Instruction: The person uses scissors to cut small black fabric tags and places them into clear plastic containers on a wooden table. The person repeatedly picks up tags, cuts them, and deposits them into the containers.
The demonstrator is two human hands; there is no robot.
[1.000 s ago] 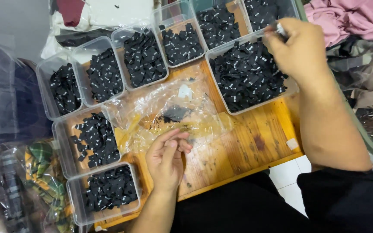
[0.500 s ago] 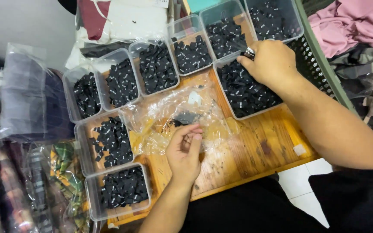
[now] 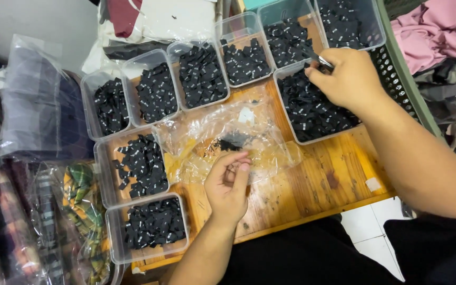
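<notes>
Right hand (image 3: 347, 79) upper right, fingers pinched on a thin metal tool (image 3: 323, 63), possibly tweezers, over tray of black pieces (image 3: 312, 108), left hand (image 3: 228, 184) centre, fingers loosely curled, apparently empty, beside clear plastic bag (image 3: 228, 134) on wooden tabletop (image 3: 312, 184).

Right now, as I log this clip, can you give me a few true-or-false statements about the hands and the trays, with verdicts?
1. The right hand is over a clear tray of small black pieces. True.
2. The left hand rests inside a tray. False: it is at the crumpled clear plastic bag on the wooden board.
3. The trays hold white pieces. False: black.
4. The right hand pinches a thin metal tool. True.
</notes>
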